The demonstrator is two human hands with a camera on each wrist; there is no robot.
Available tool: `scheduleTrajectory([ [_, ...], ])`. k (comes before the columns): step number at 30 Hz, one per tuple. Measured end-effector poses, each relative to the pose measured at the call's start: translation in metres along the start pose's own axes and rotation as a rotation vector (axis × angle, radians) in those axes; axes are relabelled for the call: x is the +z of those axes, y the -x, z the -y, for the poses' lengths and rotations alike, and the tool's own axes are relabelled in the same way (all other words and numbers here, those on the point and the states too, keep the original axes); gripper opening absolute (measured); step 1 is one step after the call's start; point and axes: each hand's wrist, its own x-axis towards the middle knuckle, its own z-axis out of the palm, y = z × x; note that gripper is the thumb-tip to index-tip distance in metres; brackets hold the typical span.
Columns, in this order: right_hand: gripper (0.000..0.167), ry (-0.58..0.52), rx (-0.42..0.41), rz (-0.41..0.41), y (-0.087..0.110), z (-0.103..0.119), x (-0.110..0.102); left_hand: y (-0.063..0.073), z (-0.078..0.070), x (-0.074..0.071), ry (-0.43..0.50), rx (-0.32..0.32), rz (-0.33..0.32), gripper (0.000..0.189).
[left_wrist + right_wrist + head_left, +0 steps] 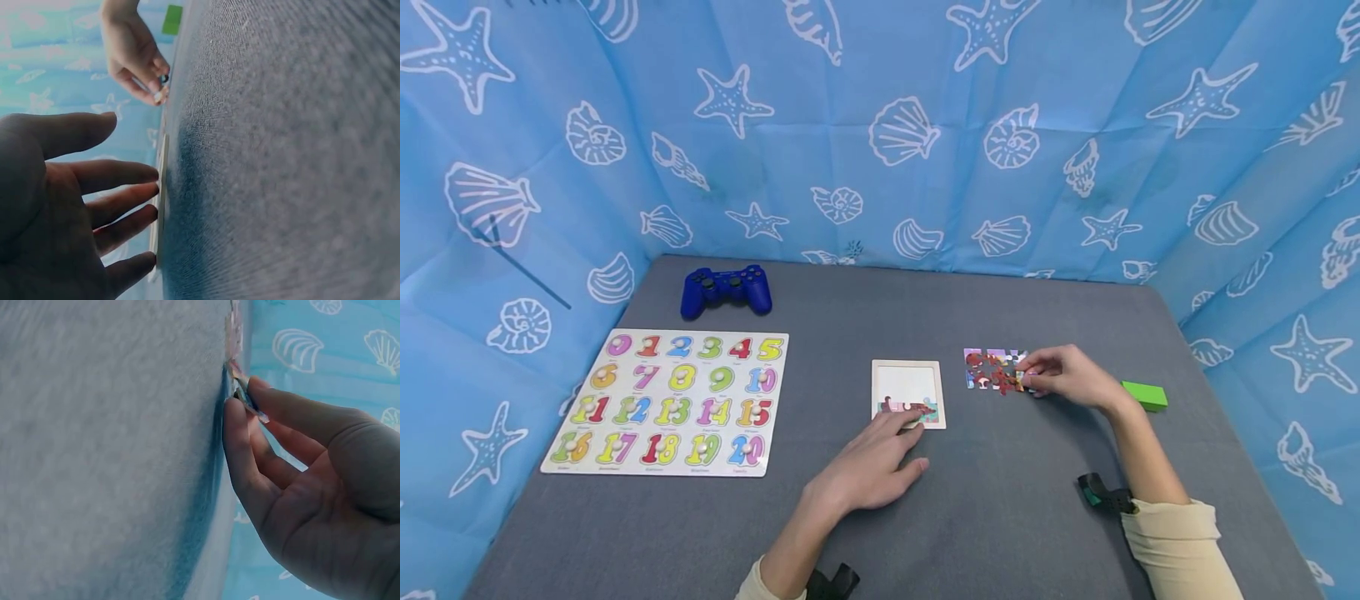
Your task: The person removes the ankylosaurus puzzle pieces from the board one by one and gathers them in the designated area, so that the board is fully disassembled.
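Note:
A small square puzzle tray [910,372] with a pale frame lies mid-table, jigsaw pieces [928,410] filling its near end. My left hand [868,462] rests its fingertips on the tray's near edge, fingers extended; the left wrist view shows them spread against the tray's side [163,187]. To the right, a cluster of loose jigsaw pieces [992,371] lies on the cloth. At that cluster's right side my right hand [1067,377] pinches a puzzle piece [250,406] between thumb and fingers, seen tilted in the right wrist view. The piece's picture is too small to read.
A white number puzzle board [666,404] lies at the left, with a blue game controller [726,290] behind it. Just beyond my right hand sits a green block [1145,395]. A blue seashell-print curtain [850,125] borders the grey table [985,517].

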Motion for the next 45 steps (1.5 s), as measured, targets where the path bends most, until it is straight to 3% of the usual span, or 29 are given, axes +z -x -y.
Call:
scheduleTrajectory([
  [9, 0.024, 0.12, 0.024, -0.067, 0.002, -0.003, 0.002, 0.009, -0.004, 0.0, -0.01, -0.01, -0.014, 0.057],
  [20, 0.019, 0.2, 0.042, -0.136, 0.002, 0.001, 0.009, 0.016, -0.014, 0.005, 0.02, -0.076, 0.059, 0.066],
  [26, 0.019, 0.101, -0.019, -0.13, 0.002, 0.012, 0.016, 0.018, -0.017, 0.008, 0.027, -0.092, 0.07, 0.068],
  [34, 0.016, -0.012, -0.105, -0.089, -0.011, 0.031, 0.041, 0.017, -0.021, 0.007, 0.011, -0.112, 0.094, 0.07],
  [45, 0.02, -0.075, -0.176, 0.059, -0.033, 0.061, 0.078, 0.018, -0.021, 0.007, -0.017, -0.117, 0.102, 0.07],
])
